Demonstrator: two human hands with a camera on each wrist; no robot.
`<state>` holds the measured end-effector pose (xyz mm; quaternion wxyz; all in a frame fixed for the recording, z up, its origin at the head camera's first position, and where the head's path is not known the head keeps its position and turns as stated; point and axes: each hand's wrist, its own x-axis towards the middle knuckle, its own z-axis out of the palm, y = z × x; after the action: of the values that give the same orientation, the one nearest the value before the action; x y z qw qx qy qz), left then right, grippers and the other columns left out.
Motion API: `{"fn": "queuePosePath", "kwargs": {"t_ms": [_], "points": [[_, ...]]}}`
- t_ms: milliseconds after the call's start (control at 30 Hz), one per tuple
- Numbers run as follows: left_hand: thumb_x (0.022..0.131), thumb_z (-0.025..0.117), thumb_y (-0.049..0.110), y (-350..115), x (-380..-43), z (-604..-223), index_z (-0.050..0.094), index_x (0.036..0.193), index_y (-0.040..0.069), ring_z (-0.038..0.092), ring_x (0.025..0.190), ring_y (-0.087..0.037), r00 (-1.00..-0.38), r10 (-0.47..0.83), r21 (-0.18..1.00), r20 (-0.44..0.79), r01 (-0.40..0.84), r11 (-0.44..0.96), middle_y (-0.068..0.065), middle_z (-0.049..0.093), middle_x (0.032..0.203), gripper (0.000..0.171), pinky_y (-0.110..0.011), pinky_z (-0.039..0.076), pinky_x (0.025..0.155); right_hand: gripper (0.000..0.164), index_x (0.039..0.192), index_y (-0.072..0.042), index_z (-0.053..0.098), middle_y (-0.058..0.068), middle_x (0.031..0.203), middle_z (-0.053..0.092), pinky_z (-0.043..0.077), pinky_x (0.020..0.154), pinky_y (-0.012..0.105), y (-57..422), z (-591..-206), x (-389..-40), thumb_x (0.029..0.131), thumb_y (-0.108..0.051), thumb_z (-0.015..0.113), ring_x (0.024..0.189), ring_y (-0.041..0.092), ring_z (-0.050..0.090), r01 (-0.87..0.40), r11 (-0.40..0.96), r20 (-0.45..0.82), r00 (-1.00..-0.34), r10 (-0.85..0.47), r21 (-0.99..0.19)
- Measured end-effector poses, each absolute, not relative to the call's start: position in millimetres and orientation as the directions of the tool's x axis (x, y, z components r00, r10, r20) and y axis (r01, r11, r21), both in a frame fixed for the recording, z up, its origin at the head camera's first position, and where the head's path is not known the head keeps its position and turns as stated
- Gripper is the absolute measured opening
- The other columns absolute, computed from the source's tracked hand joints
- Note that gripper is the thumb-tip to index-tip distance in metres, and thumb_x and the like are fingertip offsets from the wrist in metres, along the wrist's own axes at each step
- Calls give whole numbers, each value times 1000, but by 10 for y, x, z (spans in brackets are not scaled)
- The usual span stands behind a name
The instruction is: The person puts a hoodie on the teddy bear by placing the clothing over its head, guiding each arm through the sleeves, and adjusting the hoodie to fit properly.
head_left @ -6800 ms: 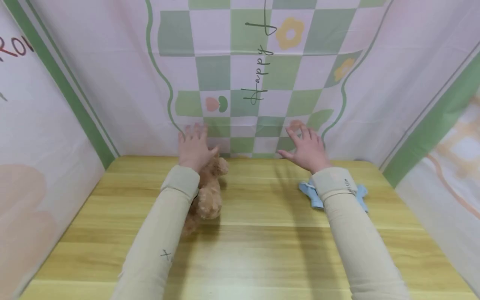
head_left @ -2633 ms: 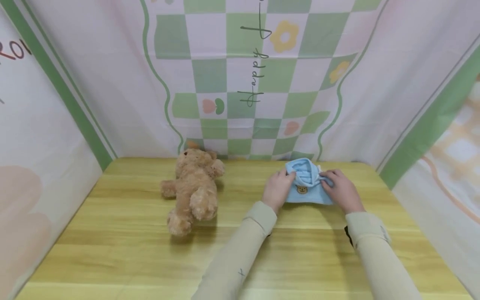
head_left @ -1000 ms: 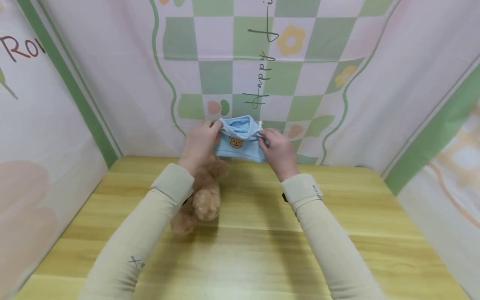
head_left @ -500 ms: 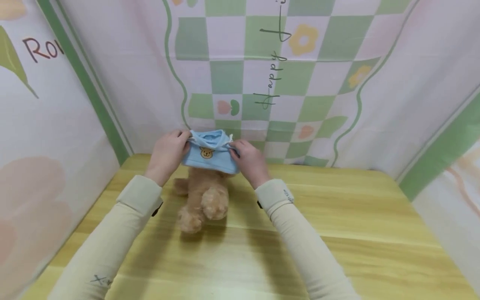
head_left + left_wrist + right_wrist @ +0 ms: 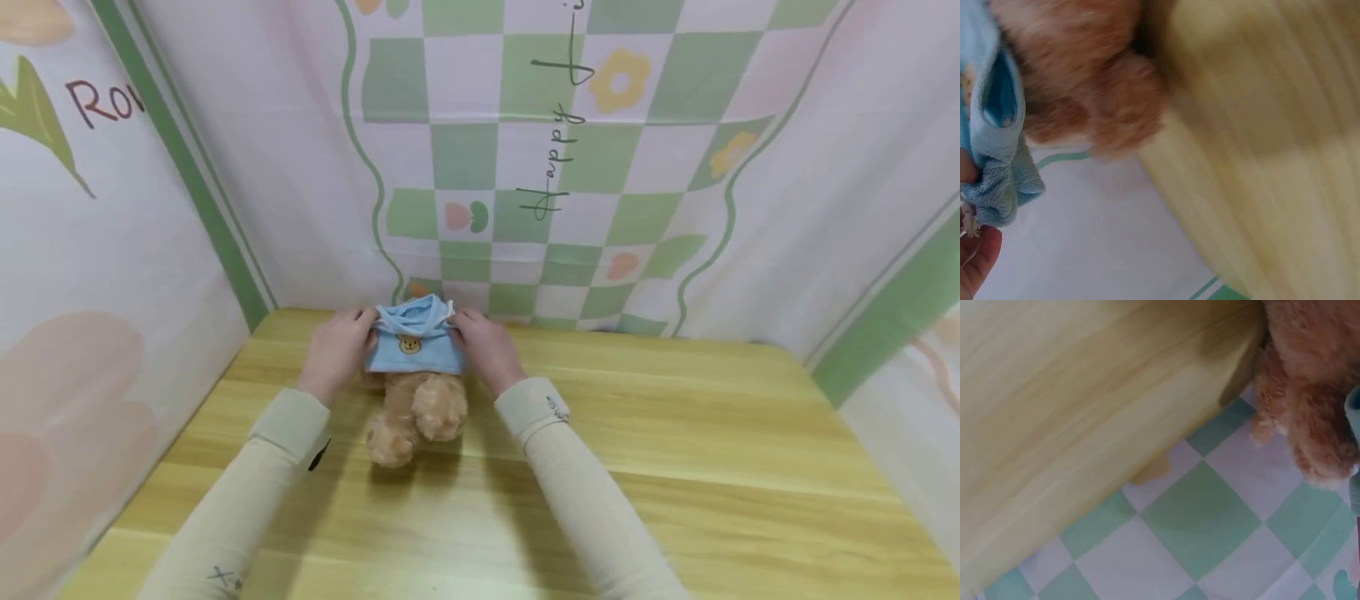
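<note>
A small light-blue doll's top [image 5: 438, 357] with a bear-face patch is stretched between both hands in the head view. My left hand [image 5: 333, 352] pinches its left side near the neckline, and my right hand [image 5: 489, 350] pinches the right side. Below and behind it lies a brown teddy bear [image 5: 440, 408], whose legs show while the top hides its head and most of its body. In the left wrist view, the top's blue cloth [image 5: 997, 144] hangs beside the bear's fur [image 5: 1072, 37]. The right wrist view shows the bear [image 5: 1316, 356] and only a sliver of the cloth.
The wooden table [image 5: 637, 450] extends to the right and front of the bear. A printed checkered cloth [image 5: 525, 150] hangs behind its back edge, and another printed cloth [image 5: 82, 250] stands at the left.
Both hands, earlier spread in the air, took hold of the doll's top at the right of the table. They carried it left above the teddy bear, then lowered it over the bear's upper part.
</note>
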<state>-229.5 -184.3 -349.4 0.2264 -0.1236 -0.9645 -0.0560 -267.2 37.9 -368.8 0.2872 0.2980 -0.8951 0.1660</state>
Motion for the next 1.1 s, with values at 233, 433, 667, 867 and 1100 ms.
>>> {"fn": "queuePosePath", "kwargs": {"t_ms": [233, 433, 667, 867, 1100], "points": [[88, 63, 11, -1812, -2305, -3758, 58, 104, 3, 62, 77, -33, -839, 238, 3, 489, 275, 961, -17, 65, 87, 18, -41, 53, 58, 19, 107, -7, 68, 8, 105, 67, 56, 81, 32, 392, -3770, -2689, 90, -14, 64, 92, 22, 66, -610, 782, 494, -722, -484, -126], [90, 60, 13, -1794, -2309, -3890, 55, 105, 4, 61, 77, -33, -858, 187, 64, 479, 247, 967, -17, 62, 87, 19, -43, 53, 60, 26, 115, -6, 63, 14, 117, 63, 50, 97, 41, 425, -3832, -2728, 91, -17, 61, 109, 31, 60, -628, 765, 443, -731, -519, -140], [95, 54, 17, -1741, -2300, -3985, 54, 109, 8, 60, 85, -36, -898, 133, 167, 419, 220, 961, -20, 58, 97, 17, -46, 54, 63, 33, 125, -6, 55, 22, 132, 51, 43, 104, 48, 498, -3903, -2721, 93, -16, 55, 122, 38, 51, -593, 747, 333, -799, -500, -302], [98, 47, 19, -1680, -2311, -4070, 54, 121, 13, 59, 101, -42, -940, 99, 282, 328, 198, 939, -24, 54, 114, 24, -52, 55, 70, 31, 126, -5, 52, 23, 128, 51, 47, 99, 47, 552, -3949, -2718, 95, -13, 51, 116, 36, 54, -561, 726, 276, -828, -488, -398], [100, 43, 22, -1620, -2334, -4119, 55, 130, 16, 53, 112, -44, -956, 66, 347, 285, 167, 923, -27, 51, 124, 33, -56, 52, 79, 27, 122, -4, 53, 22, 124, 55, 47, 99, 46, 592, -3982, -2749, 96, -12, 53, 115, 35, 56, -551, 733, 265, -834, -484, -398]]}}
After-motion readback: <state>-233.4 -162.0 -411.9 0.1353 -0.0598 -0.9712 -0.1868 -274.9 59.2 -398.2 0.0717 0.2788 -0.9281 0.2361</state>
